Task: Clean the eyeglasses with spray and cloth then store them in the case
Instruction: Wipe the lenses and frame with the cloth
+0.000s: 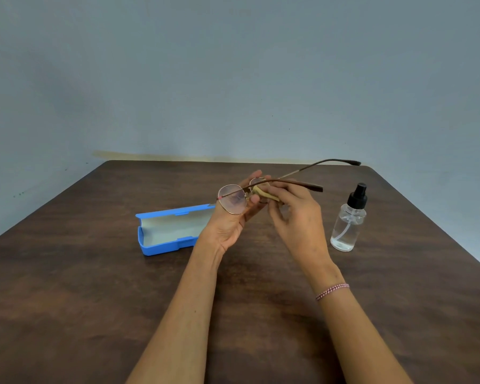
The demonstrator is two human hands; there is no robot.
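Round thin-rimmed eyeglasses [232,199] with brown temples are held above the table's middle, temples unfolded and pointing right. My left hand [230,224] grips them from below at the bridge and left lens. My right hand [297,217] pinches a small beige cloth [266,193] against the other lens, which the cloth and fingers mostly hide. A blue eyeglass case [166,231] lies open on the table to the left of my hands. A clear spray bottle [348,220] with a black nozzle stands upright to the right.
The dark brown wooden table [94,300] fills the lower view and ends at a grey-blue wall behind. Its right edge runs diagonally past the bottle. A beaded bracelet [332,291] circles my right wrist.
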